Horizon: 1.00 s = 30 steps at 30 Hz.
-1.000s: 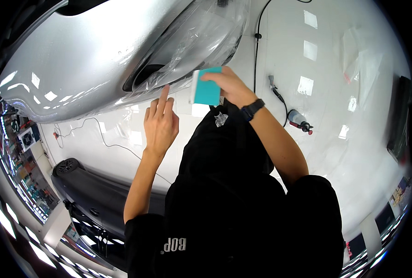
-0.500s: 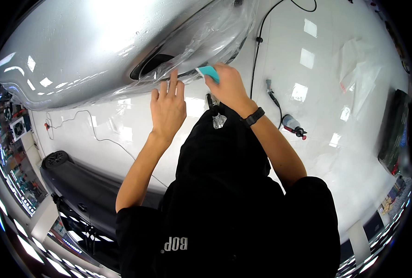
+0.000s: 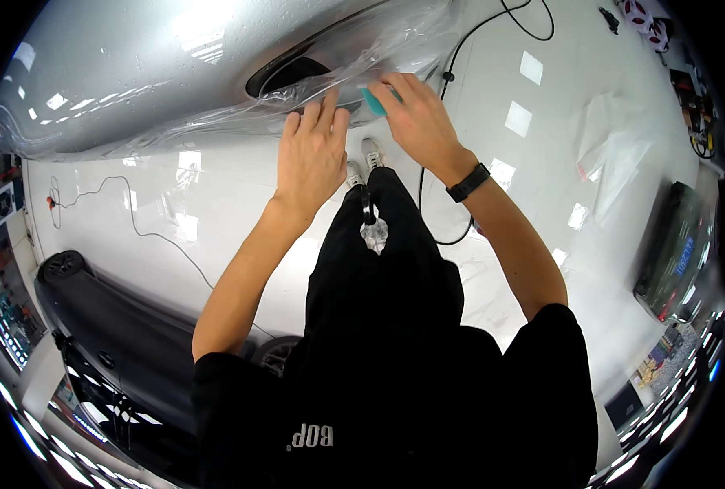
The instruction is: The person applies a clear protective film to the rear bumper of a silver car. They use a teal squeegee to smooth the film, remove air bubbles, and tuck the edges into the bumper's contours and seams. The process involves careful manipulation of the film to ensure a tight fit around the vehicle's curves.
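Here, upper centre, the right hand pinches a teal plastic squeegee; the left hand, spread flat, pins clear film on the silver car panel. Uneven pressure could crease it.

A glossy white tiled floor was seen beneath everything, with ceiling lights mirrored in it as bright squares. A thin dark cable was trailed across it on the left, and a second black cable was looped over it near the top. A crumpled sheet of clear film was laid flat on the tiles to the right, with a dark flat case set further right. A pair of pale shoes was planted on the floor at the centre.
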Available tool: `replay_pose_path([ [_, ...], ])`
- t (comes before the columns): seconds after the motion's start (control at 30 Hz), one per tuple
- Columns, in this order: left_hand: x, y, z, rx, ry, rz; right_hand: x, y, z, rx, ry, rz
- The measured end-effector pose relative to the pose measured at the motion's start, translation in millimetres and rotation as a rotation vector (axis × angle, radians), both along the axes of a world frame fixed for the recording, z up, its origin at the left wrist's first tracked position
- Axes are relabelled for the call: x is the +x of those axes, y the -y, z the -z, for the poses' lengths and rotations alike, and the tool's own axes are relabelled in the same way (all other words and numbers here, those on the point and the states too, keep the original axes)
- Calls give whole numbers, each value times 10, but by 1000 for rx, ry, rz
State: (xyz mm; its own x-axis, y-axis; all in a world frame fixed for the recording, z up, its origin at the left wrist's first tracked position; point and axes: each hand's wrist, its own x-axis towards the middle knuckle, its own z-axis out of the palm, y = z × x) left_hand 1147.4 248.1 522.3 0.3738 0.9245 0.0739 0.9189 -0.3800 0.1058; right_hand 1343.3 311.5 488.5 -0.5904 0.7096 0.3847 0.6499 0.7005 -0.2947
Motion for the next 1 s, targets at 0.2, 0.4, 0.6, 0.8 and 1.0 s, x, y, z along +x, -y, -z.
replay_pose_path([
  [0.2,35,93,45,-1,94,-70,-86,-62,-31,116,57,-98],
  [0.4,-9,63,248,97,108,-112,-199,-245,-12,24,14,-59],
  [0.6,-41,105,276,151,78,-87,-358,-285,-125,38,83,-35],
  [0.8,-87,62,261,208,113,-43,-391,-315,-53,264,50,-67],
  [1.0,-67,100,331,251,62,-62,-501,-243,53,404,-15,36],
])
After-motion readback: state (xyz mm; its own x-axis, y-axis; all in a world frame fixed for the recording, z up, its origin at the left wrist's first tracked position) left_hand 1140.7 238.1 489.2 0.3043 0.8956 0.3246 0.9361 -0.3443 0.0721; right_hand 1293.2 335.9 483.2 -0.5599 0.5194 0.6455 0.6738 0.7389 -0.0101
